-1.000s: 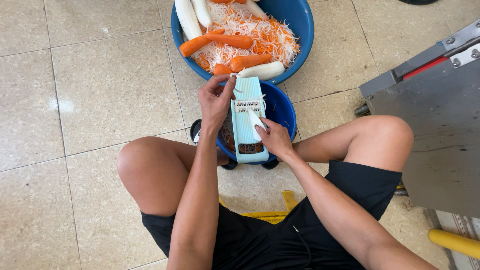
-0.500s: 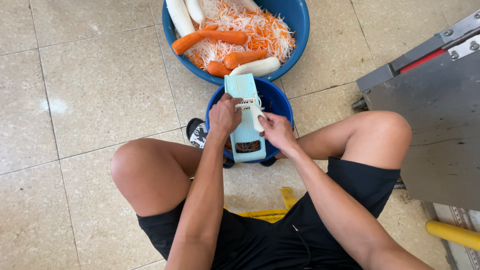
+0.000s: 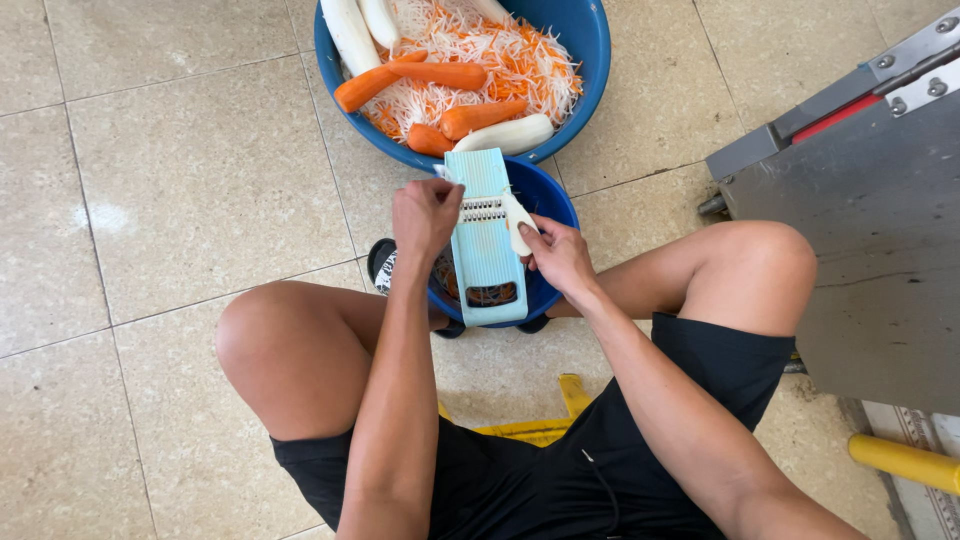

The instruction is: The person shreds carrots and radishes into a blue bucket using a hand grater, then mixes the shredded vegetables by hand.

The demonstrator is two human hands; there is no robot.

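A light blue slicer board (image 3: 487, 240) rests tilted across a small blue bowl (image 3: 552, 200) between my knees. My left hand (image 3: 425, 215) grips the slicer's left edge near its blade. My right hand (image 3: 556, 255) holds a short white radish piece (image 3: 517, 222) against the slicer's right side, just beside the blade. Beyond the small bowl stands a large blue basin (image 3: 590, 60) with shredded white and orange strips, whole carrots (image 3: 440, 75) and white radishes (image 3: 505, 135).
A grey metal machine (image 3: 860, 240) with a red strip stands at the right, close to my right knee. A yellow stool edge (image 3: 540, 425) shows under me, and a yellow bar (image 3: 905, 462) lies at the lower right. Beige floor tiles surround everything.
My left hand slid down from the slicer's top to its left edge. The radish piece in my right hand moved along the board. The view shifted slightly.
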